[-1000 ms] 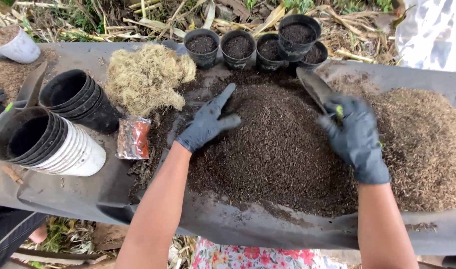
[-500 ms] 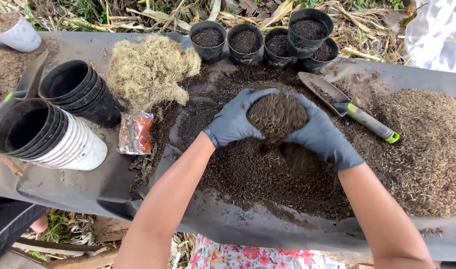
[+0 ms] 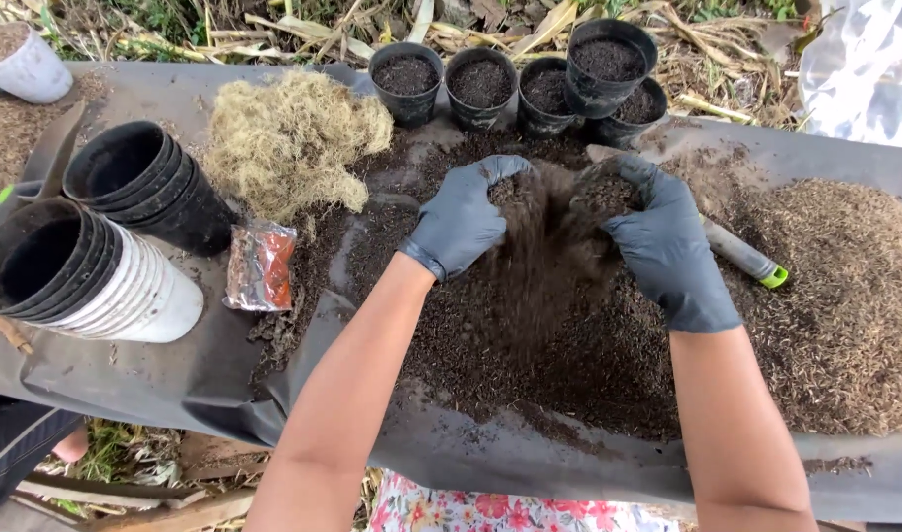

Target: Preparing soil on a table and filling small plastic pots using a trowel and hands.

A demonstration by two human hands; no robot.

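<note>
My left hand [image 3: 461, 217] and my right hand [image 3: 663, 246], both in black gloves, are raised a little above a big heap of dark soil [image 3: 530, 345] on a black sheet [image 3: 175, 379]. Each hand is cupped around a clump of soil, and loose soil [image 3: 544, 246] pours down through the gap between them onto the heap. A trowel lies just behind my right hand; only its grey handle with a green tip [image 3: 744, 256] shows.
Several small black pots filled with soil [image 3: 480, 84] line the far edge, one stacked on others [image 3: 608, 54]. Pale dry fibre [image 3: 293, 138], an orange packet [image 3: 262, 266] and stacks of empty pots [image 3: 135, 182] [image 3: 96, 281] lie left. A lighter brown husk pile [image 3: 845, 296] lies right.
My right hand laid the trowel down. Both hands scooped up a mound of soil together, then moved apart, and the soil now falls between them.
</note>
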